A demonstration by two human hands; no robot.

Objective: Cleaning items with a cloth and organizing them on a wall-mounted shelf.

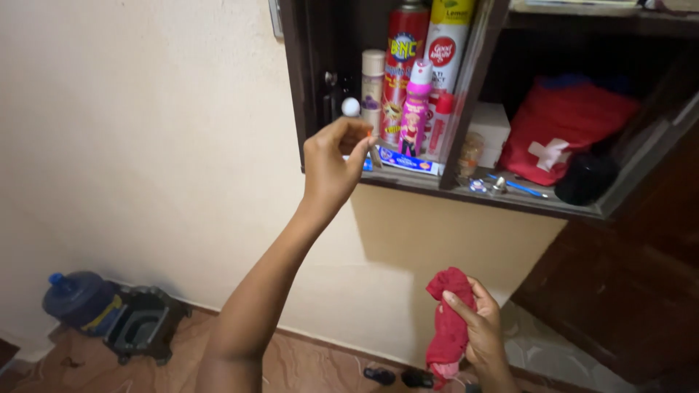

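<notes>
1. At the shelf lip, left hand (331, 164) is raised w/ arm stretched out, thumb and fingertips pinched on a small stick-like item (373, 154); too small to tell what it is. Looks light and thin, so prob. easy to drop; a fingertip pinch near its upper end seems right.
2. Low and to the right, right hand (477, 324) is closed round a red cloth (448, 320), which hangs limp below the fingers. Soft, light, non-slip, won't break; a loose bunch-grip anywhere on it should do.
3. Just above left fingertips: a small white round knob (351, 107) by the cabinet's dark frame.
4. Just beyond left hand, on the shelf (510, 200): upright spray cans (404, 65), a pink spray bottle (415, 109), a flat blue box (408, 160) lying under them.
5. Further right of that hand: white box (491, 124), red pouch w/ white cross (561, 138).
6. Well below left arm, on the floor: blue water jug (76, 298) lying beside a dark stand.
</notes>
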